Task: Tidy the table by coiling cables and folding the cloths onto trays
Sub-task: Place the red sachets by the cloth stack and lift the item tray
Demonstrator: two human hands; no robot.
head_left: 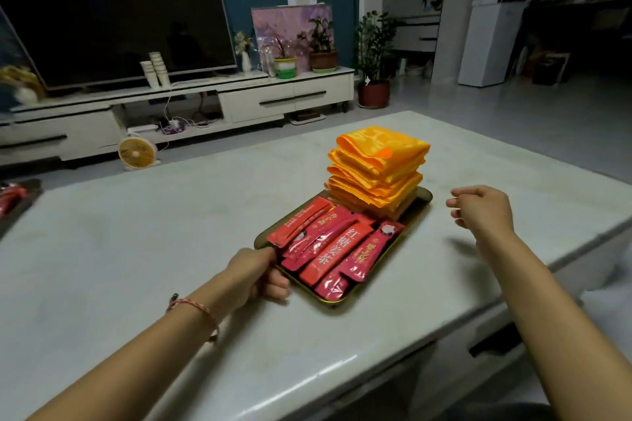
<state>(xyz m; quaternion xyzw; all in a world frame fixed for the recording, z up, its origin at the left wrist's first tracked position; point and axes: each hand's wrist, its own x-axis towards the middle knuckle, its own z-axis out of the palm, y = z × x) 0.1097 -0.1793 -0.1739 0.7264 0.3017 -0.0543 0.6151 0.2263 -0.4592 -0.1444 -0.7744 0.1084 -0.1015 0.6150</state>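
Checker: What is counted, going from the left?

Observer: One dark tray-like thing [17,205] carrying red packets is cut off by the left edge of the view, well apart from everything else. Towards the middle of the worktop [154,249] one tray [422,196] is seen. On its near half, red sachets [337,255] are laid side by side. Five are made out with certainty, and a sixth may be hidden by the overlap. On its far half, one stack of folded orange cloths [376,164] is piled. Its layers cannot be counted exactly.

Checker: How are the hands placed?

Observer: Two are counted. The left hand [254,272] is curled round the tray's near-left corner, and the rim is gripped there. The right hand [482,212] is held over the worktop near the tray's far-right corner without touching it. Its fingers are loosely curled and nothing is held.

Checker: On which relation is the coming move judged to turn?

Observer: The tray's long axis is set from near-left to far-right, so the tray lies between the hands. The sachet end is held by the left hand, and the cloth end is nearer the right. If the tray is to be lifted or slid, the far-right rim would probably have to be taken as well, since the tall stack could be tipped.
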